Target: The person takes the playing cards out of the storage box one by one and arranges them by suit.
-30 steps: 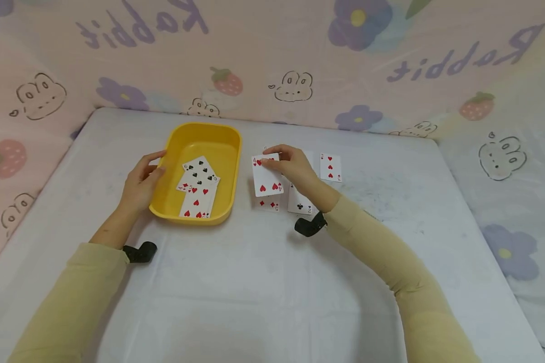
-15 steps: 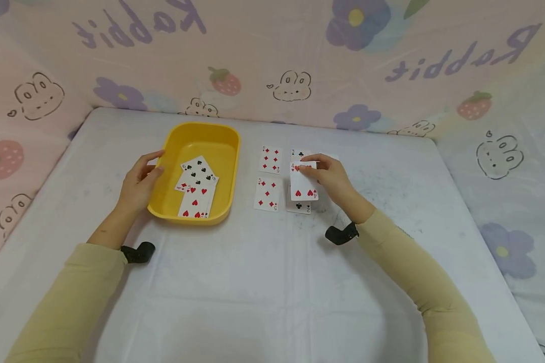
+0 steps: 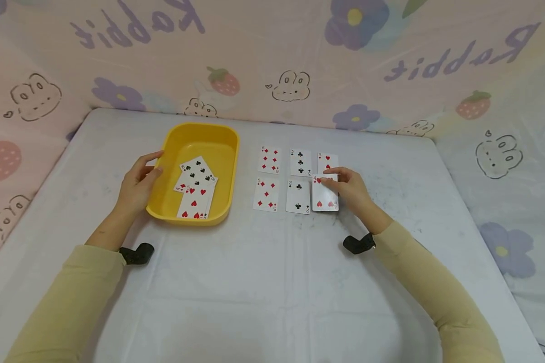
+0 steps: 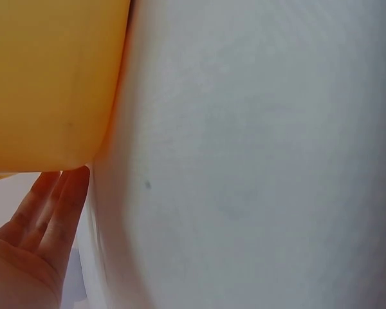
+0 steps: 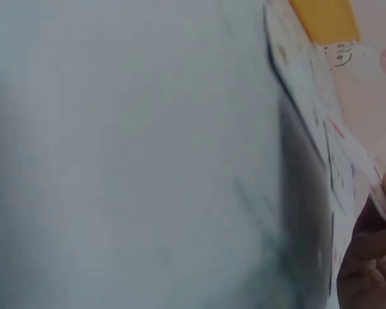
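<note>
We see a printed backdrop (image 3: 254,45) with flowers, strawberries and rabbit faces behind a pale table (image 3: 254,282). Two sleeved arms reach in from the near corners: the left sleeve (image 3: 68,302) slants up and inward, while the right sleeve (image 3: 436,287) leans across toward the middle, its hand angled further left from the wrist. Between them, on the left part of the table, sits a yellow tray (image 3: 234,171).

The left hand (image 3: 135,189) rests against the tray's outer left side, its fingers fairly straight and reaching the wall and rim. The right hand (image 3: 356,196) is nearly closed at the fingertips, pinching a card by its upper right part, thumb on the face. We find a black wrist piece beside each cuff.

That card, the four of hearts (image 3: 323,195), lies over the lower part of the three of hearts (image 3: 327,158) in the head view; we cannot tell whether its near edge touches the table. Just left of it we make out the two of clubs (image 3: 297,196). Inside the tray, the five of hearts (image 3: 194,202) overlaps the six of spades (image 3: 197,170).
</note>
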Motion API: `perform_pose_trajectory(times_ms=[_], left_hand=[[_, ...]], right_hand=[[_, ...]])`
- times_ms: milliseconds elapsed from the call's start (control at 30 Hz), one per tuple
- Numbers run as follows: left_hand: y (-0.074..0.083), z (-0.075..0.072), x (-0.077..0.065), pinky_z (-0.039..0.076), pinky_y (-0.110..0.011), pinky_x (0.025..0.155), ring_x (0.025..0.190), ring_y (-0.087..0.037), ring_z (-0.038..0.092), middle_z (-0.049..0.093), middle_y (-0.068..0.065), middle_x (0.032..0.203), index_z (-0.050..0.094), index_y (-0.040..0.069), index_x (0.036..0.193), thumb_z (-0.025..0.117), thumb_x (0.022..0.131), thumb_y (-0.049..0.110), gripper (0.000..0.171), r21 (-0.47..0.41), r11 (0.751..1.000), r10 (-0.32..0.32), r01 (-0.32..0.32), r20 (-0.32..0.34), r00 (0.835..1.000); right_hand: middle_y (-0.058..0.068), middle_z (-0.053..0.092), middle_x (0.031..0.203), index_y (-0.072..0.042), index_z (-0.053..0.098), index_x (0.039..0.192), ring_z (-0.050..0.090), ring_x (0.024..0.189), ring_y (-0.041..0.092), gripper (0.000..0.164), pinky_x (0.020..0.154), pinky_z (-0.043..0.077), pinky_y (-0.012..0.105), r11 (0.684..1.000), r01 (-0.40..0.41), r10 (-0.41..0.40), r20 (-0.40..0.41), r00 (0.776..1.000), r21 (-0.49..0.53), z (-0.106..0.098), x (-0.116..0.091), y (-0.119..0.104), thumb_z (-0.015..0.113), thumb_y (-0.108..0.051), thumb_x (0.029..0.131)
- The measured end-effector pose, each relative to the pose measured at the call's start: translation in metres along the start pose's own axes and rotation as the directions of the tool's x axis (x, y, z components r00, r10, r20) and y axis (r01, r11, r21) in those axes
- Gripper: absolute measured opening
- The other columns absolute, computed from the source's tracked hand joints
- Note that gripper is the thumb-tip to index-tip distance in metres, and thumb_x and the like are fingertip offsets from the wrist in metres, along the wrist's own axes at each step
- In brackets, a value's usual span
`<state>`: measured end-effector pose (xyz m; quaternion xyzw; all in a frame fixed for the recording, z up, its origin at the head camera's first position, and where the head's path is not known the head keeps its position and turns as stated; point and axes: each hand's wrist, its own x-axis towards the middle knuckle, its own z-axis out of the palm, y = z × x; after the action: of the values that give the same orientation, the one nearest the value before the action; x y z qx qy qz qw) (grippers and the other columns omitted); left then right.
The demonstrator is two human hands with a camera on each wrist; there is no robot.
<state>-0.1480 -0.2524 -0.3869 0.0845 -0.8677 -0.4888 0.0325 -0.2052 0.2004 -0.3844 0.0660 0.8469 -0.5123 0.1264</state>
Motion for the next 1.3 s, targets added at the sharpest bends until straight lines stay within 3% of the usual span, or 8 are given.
perform_pose_trajectory(times_ms=[267, 400, 533, 633, 767, 1033, 1167, 1300], left_hand=[[-0.002, 0.000, 0.000, 0.040, -0.014, 0.076, 0.101, -0.023, 0.046, 0.049, -0.022, 0.132, 0.038, 0.031, 0.147, 0.038, 0.102, 0.034, 0.045, 0.002, 1.000, 0.007, -0.007, -0.005, 1.000], [-0.003, 0.000, 0.000, 0.040, -0.013, 0.075, 0.099, -0.021, 0.046, 0.048, -0.022, 0.131, 0.038, 0.034, 0.146, 0.038, 0.102, 0.035, 0.044, -0.004, 1.000, 0.001, -0.001, -0.003, 1.000], [-0.003, 0.000, 0.000, 0.040, -0.012, 0.075, 0.099, -0.021, 0.047, 0.049, -0.022, 0.130, 0.038, 0.034, 0.146, 0.038, 0.102, 0.035, 0.044, -0.009, 1.000, 0.005, -0.005, -0.002, 1.000], [-0.003, 0.000, -0.001, 0.040, -0.013, 0.076, 0.100, -0.021, 0.046, 0.049, -0.022, 0.131, 0.039, 0.033, 0.146, 0.038, 0.102, 0.034, 0.044, -0.008, 1.000, 0.007, -0.007, -0.005, 1.000], [-0.001, -0.001, -0.001, 0.040, -0.015, 0.077, 0.102, -0.022, 0.046, 0.049, -0.021, 0.133, 0.038, 0.033, 0.146, 0.038, 0.102, 0.035, 0.044, -0.001, 1.000, 0.001, -0.001, -0.004, 1.000], [0.000, -0.001, -0.002, 0.040, -0.015, 0.077, 0.101, -0.022, 0.046, 0.048, -0.022, 0.133, 0.038, 0.033, 0.146, 0.038, 0.102, 0.035, 0.045, -0.009, 1.000, -0.005, 0.005, 0.000, 1.000], [0.000, -0.001, -0.001, 0.041, -0.016, 0.077, 0.102, -0.022, 0.046, 0.048, -0.023, 0.134, 0.038, 0.033, 0.147, 0.038, 0.102, 0.035, 0.045, -0.007, 1.000, 0.004, -0.004, 0.006, 1.000], [-0.001, -0.001, 0.000, 0.040, -0.017, 0.078, 0.104, -0.023, 0.045, 0.047, -0.022, 0.134, 0.037, 0.033, 0.147, 0.038, 0.102, 0.035, 0.045, -0.004, 1.000, 0.004, -0.004, 0.005, 1.000]], right_hand=[[0.005, 0.052, 0.117, -0.008, 0.060, 0.124, 0.044, 0.095, 0.017, 0.040, 0.078, 0.039, 0.026, 0.997, 0.001, -0.004, -0.043, 0.999, -0.072, -0.005, 0.001, 0.016, 0.068, -0.025, 0.088], [0.011, 0.053, 0.122, -0.006, 0.063, 0.119, 0.041, 0.097, 0.019, 0.037, 0.080, 0.036, 0.029, 0.982, 0.063, -0.075, -0.061, 0.995, -0.179, -0.005, 0.001, 0.022, 0.067, -0.026, 0.088], [0.011, 0.056, 0.105, -0.003, 0.064, 0.113, 0.042, 0.087, 0.019, 0.033, 0.073, 0.035, 0.028, 0.959, 0.111, -0.137, -0.082, 0.987, -0.261, -0.004, -0.001, 0.024, 0.067, -0.023, 0.088], [0.008, 0.051, 0.086, -0.002, 0.065, 0.110, 0.040, 0.078, 0.019, 0.030, 0.066, 0.033, 0.028, 0.948, 0.119, -0.154, -0.095, 0.984, -0.296, -0.003, -0.001, 0.023, 0.068, -0.020, 0.086], [0.009, 0.051, 0.083, 0.000, 0.067, 0.105, 0.041, 0.076, 0.020, 0.027, 0.065, 0.034, 0.029, 0.927, 0.137, -0.179, -0.092, 0.980, -0.350, -0.002, -0.001, 0.022, 0.069, -0.018, 0.086], [0.019, 0.058, 0.107, 0.003, 0.067, 0.102, 0.049, 0.093, 0.028, 0.025, 0.080, 0.039, 0.034, 0.916, 0.157, -0.200, -0.079, 0.977, -0.370, -0.002, -0.001, 0.022, 0.068, -0.017, 0.087], [0.020, 0.058, 0.110, 0.003, 0.066, 0.102, 0.051, 0.099, 0.031, 0.023, 0.085, 0.040, 0.038, 0.914, 0.168, -0.209, -0.073, 0.975, -0.371, -0.002, 0.000, 0.017, 0.068, -0.013, 0.086], [0.018, 0.057, 0.110, 0.001, 0.065, 0.105, 0.051, 0.100, 0.029, 0.024, 0.080, 0.042, 0.035, 0.925, 0.167, -0.200, -0.062, 0.978, -0.342, -0.001, 0.003, 0.001, 0.068, -0.013, 0.085]])
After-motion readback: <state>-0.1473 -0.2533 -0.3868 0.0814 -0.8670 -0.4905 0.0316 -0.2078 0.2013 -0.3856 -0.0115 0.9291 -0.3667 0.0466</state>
